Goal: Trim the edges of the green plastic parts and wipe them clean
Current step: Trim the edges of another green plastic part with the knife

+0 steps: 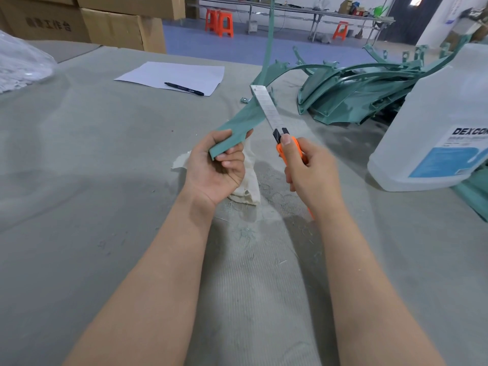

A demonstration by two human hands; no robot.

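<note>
Closest to me, fine green shavings (245, 233) are scattered on the grey tabletop (79, 180) between my two forearms. Above them my left hand (216, 165) sits palm up, its fingers (232, 154) curled round the near end of a long green plastic part (243, 120), which rises off the tabletop and away to the right. My right hand (311, 170) grips the orange utility knife (290, 151), thumb pressed near the front of the handle; its long blade (264, 104) is fully out and laid against the part's right edge. A crumpled white cloth (248, 180) lies on the tabletop under my left hand. To the right stands a large clear jug (435, 122) with a blue label. Behind it, a pile of green parts (356, 93) is heaped together. Further left, a black pen (184, 88) lies on a sheet of paper (171, 75). Cardboard boxes (113, 25) and orange stools (219, 22) stand beyond the tabletop.
</note>
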